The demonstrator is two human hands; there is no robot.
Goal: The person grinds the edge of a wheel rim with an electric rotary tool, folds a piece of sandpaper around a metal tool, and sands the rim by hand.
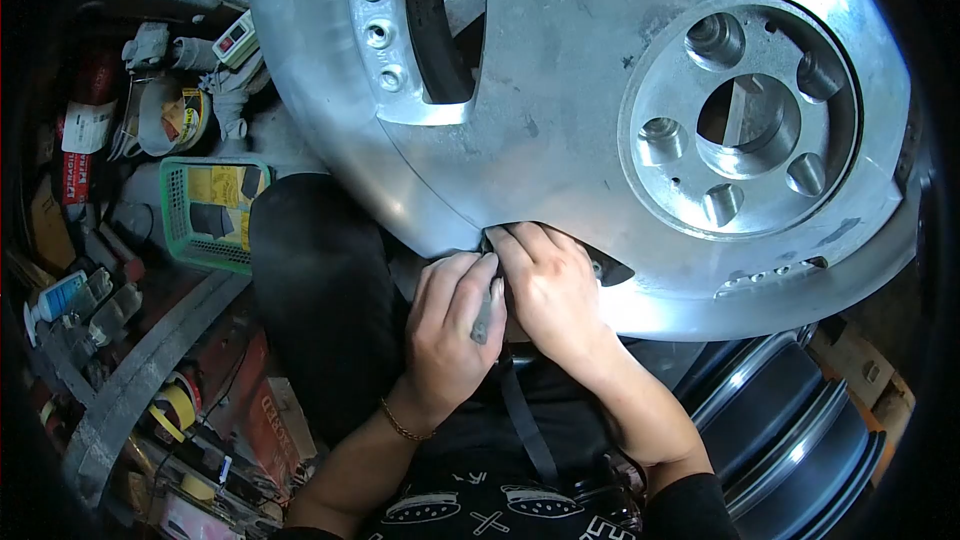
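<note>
A large bare-metal wheel (560, 150) fills the upper view, with a round hub recess, bolt holes and cut-out openings. My left hand (445, 315) is closed near its lower edge, gripping a small grey strip (482, 318) that looks like folded abrasive paper. Right beside it, my right hand (548, 285) reaches into the wheel's lower opening (612, 272) with fingers bent and pressed together. Its fingertips meet the left fingers at the opening's corner, and whatever they pinch is hidden.
At left sit a green basket (205, 258) with yellow sheets, a white tub (170, 118), a power switch box (236, 38) and a roll of yellow tape (175, 410). Dark wheels (790, 430) are stacked at lower right. My knee (315, 280) is under the wheel's left side.
</note>
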